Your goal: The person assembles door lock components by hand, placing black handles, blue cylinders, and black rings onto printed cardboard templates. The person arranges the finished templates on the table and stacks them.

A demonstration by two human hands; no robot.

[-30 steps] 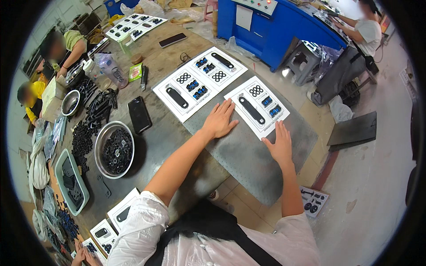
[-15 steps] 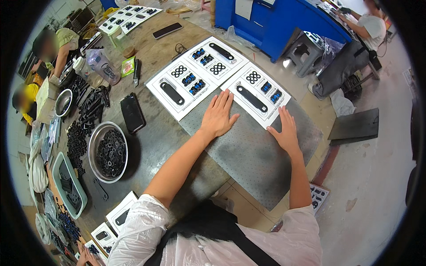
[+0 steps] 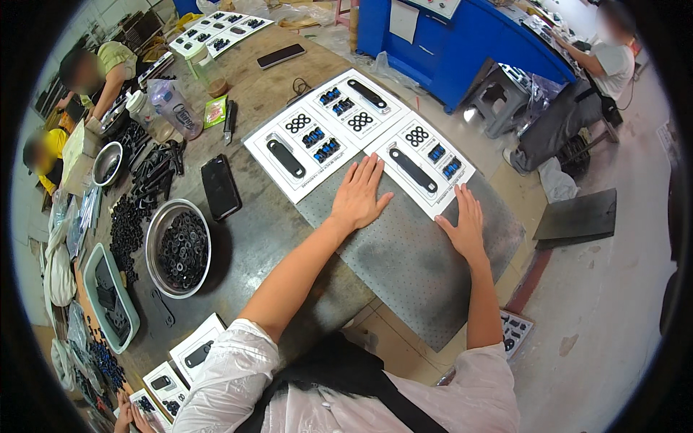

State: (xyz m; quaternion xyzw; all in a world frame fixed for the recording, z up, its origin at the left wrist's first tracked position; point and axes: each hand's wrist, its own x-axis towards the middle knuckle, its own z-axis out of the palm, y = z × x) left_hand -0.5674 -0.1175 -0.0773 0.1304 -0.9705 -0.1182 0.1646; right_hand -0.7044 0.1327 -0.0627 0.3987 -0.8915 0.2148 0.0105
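Note:
My left hand (image 3: 359, 196) lies flat with fingers spread, its fingertips at the near left corner of a white printed card (image 3: 432, 206). At that card's right edge rests my right hand (image 3: 465, 225), fingers stretched out and thumb apart. Neither hand holds anything. The card carries a long black bar (image 3: 412, 170), a cluster of black washers (image 3: 416, 136) and blue-and-black bolts (image 3: 451, 169). Two similar cards, a left one (image 3: 299, 189) and a farther one (image 3: 384, 121), adjoin it with the same kinds of parts. Under the cards lies a dark grey dotted sheet (image 3: 411, 270).
Left on the table are a metal bowl of washers (image 3: 182, 249), a black phone (image 3: 220, 187), loose black parts (image 3: 133, 227) and a green tray (image 3: 110, 299). Another person's hands (image 3: 130, 415) show at lower left. A grey stool (image 3: 498, 105) stands beyond the right table edge.
The whole view has shifted slightly. Both my hands keep almost the same places at the right card's edges, and the cards' parts look unchanged.

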